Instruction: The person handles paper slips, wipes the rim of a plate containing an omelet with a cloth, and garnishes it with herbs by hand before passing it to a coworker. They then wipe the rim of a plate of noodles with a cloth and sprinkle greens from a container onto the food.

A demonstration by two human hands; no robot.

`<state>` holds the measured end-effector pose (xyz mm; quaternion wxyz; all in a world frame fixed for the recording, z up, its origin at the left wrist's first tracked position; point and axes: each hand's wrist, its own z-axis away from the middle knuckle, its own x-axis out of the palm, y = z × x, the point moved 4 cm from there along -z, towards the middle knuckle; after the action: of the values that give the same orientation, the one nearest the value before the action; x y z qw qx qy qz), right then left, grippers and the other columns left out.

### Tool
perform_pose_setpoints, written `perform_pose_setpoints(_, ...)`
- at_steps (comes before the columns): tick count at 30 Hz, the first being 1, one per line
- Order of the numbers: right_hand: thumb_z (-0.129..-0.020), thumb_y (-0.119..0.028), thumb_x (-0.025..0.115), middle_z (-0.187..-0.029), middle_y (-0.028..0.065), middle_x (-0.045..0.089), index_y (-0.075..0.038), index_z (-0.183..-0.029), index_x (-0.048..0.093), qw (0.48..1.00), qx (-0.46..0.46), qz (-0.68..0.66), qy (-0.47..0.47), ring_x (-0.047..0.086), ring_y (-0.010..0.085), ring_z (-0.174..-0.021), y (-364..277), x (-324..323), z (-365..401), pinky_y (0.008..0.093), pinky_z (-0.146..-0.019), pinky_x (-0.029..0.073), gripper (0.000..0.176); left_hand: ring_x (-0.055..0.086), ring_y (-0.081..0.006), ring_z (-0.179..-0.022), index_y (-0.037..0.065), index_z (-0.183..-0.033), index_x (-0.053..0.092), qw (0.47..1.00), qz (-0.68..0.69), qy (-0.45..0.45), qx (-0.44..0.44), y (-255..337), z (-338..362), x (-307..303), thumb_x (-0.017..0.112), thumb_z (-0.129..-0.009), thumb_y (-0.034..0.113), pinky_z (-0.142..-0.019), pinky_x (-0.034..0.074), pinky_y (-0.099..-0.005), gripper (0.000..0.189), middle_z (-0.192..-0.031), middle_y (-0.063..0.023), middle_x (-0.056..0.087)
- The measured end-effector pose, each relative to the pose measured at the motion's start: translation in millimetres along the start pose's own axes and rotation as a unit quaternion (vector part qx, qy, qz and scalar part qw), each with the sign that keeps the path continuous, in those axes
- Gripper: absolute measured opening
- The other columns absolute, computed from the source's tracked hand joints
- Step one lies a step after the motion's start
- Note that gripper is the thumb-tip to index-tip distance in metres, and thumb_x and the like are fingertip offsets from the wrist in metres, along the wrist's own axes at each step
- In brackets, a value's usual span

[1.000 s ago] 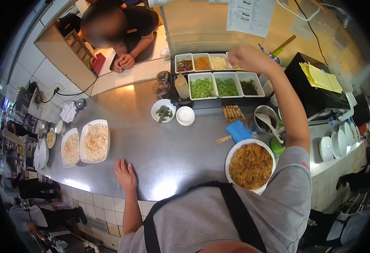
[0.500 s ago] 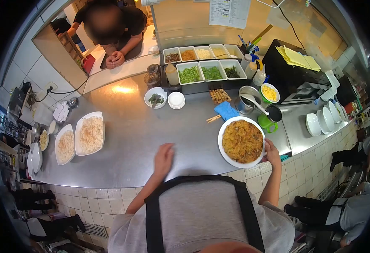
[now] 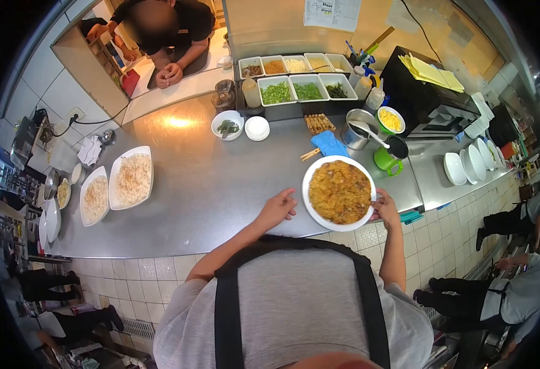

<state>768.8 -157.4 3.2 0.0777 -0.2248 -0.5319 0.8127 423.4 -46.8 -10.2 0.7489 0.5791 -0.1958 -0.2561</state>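
Left hand shifted toward plate; right hand apparently grips rim.

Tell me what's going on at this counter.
The person wearing the camera stands at a steel counter with a white plate of golden-brown fried food in front of them. Their right hand grips the plate's right rim. Their left hand is open beside its left edge, apparently not touching it. Garnish tubs line the back, and two dishes of rice sit far left. A second person leans on the ledge behind.
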Motion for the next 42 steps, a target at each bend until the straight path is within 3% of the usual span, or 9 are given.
perform_pose_setpoints(10, -0.082, -0.012, 0.059, -0.076, 0.0119, 0.064, -0.005, -0.118, 0.055, 0.983, -0.088, 0.110, -0.116, 0.062, 0.0163, -0.058, -27.4, 130.5, -6.0, 0.0320, -0.059, 0.050, 0.037, 0.060, -0.0125, -0.055, 0.004, -0.126, 0.050, 0.978, -0.073, 0.184, -0.061, -11.7, 44.2, -86.7, 0.052, -0.089, 0.009, -0.048, 0.052, -0.0250, 0.037, -0.071, -0.0063, 0.061)
perform_pose_setpoints(14, -0.083, -0.017, 0.059, -0.093, 0.0133, 0.065, -0.013, -0.110, 0.062, 0.895, -0.332, 0.296, 0.042, 0.064, 0.0255, -0.077, -81.1, 125.6, -37.6, 0.0384, -0.071, 0.050, 0.027, 0.059, -0.0117, -0.054, 0.003, -0.128, 0.049, 0.972, 0.013, 0.228, -0.064, -7.0, 48.9, -95.6, 0.052, -0.088, 0.007, -0.045, 0.050, -0.0232, 0.040, -0.075, -0.0066, 0.061)
perform_pose_setpoints(20, -0.081, -0.017, 0.061, -0.113, 0.0129, 0.058, -0.016, -0.107, 0.063, 0.806, -0.400, 0.413, 0.140, 0.061, 0.0312, -0.092, -97.2, 127.8, -78.3, 0.0427, -0.080, 0.049, 0.026, 0.059, -0.0115, -0.054, 0.002, -0.129, 0.048, 0.966, 0.062, 0.248, -0.043, -7.3, 49.7, -92.5, 0.052, -0.088, 0.006, -0.044, 0.051, -0.0227, 0.041, -0.076, -0.0071, 0.061)
perform_pose_setpoints(24, -0.079, -0.020, 0.063, -0.111, 0.0134, 0.059, -0.017, -0.108, 0.062, 0.794, -0.412, 0.425, 0.138, 0.059, 0.0328, -0.098, -91.9, 125.1, -92.5, 0.0424, -0.082, 0.049, 0.029, 0.059, -0.0119, -0.053, 0.002, -0.129, 0.047, 0.964, 0.068, 0.254, -0.050, -7.5, 49.9, -93.4, 0.052, -0.088, 0.005, -0.044, 0.051, -0.0230, 0.042, -0.076, -0.0073, 0.062)
perform_pose_setpoints(30, -0.078, -0.025, 0.064, -0.112, 0.0133, 0.059, -0.021, -0.114, 0.058, 0.850, -0.212, 0.476, 0.072, 0.055, 0.0322, -0.106, -106.9, 124.6, -84.4, 0.0418, -0.085, 0.048, 0.037, 0.058, -0.0113, -0.053, 0.006, -0.134, 0.045, 0.978, 0.016, 0.195, -0.078, -6.5, 36.3, -114.9, 0.051, -0.089, 0.008, -0.044, 0.049, -0.0228, 0.046, -0.077, -0.0057, 0.062)
perform_pose_setpoints(32, -0.079, -0.024, 0.062, -0.108, 0.0126, 0.060, -0.023, -0.118, 0.056, 0.752, -0.420, 0.483, 0.156, 0.059, 0.0328, -0.097, -111.1, 134.0, -74.4, 0.0434, -0.082, 0.049, 0.040, 0.057, -0.0109, -0.053, 0.007, -0.132, 0.047, 0.980, -0.018, 0.182, -0.083, 5.8, 27.8, -121.9, 0.051, -0.089, 0.009, -0.044, 0.049, -0.0231, 0.044, -0.076, -0.0052, 0.062)
perform_pose_setpoints(35, -0.080, -0.021, 0.061, -0.108, 0.0110, 0.060, -0.024, -0.120, 0.057, 0.727, -0.448, 0.504, 0.127, 0.061, 0.0320, -0.092, -103.1, 140.1, -97.2, 0.0435, -0.079, 0.050, 0.041, 0.056, -0.0103, -0.053, 0.010, -0.128, 0.053, 0.980, -0.086, 0.159, -0.083, 12.5, 8.4, -135.8, 0.052, -0.088, 0.012, -0.045, 0.047, -0.0240, 0.039, -0.077, -0.0046, 0.064)
perform_pose_setpoints(38, -0.080, -0.018, 0.060, -0.109, 0.0091, 0.060, -0.025, -0.120, 0.058, 0.827, -0.374, 0.408, 0.104, 0.060, 0.0301, -0.091, -109.0, 127.9, -127.9, 0.0419, -0.078, 0.050, 0.041, 0.055, -0.0085, -0.054, 0.010, -0.123, 0.058, 0.974, -0.127, 0.166, -0.083, 12.6, -12.3, -144.4, 0.053, -0.089, 0.015, -0.045, 0.045, -0.0234, 0.036, -0.078, -0.0033, 0.065)
perform_pose_setpoints(42, -0.080, -0.014, 0.059, -0.107, 0.0077, 0.059, -0.027, -0.118, 0.060, 0.836, -0.404, 0.361, 0.089, 0.060, 0.0285, -0.092, -143.6, 140.4, -92.6, 0.0400, -0.077, 0.051, 0.040, 0.054, -0.0068, -0.056, 0.011, -0.123, 0.059, 0.963, -0.171, 0.191, -0.087, 15.2, -30.4, -157.6, 0.054, -0.089, 0.017, -0.046, 0.044, -0.0227, 0.035, -0.080, -0.0017, 0.065)
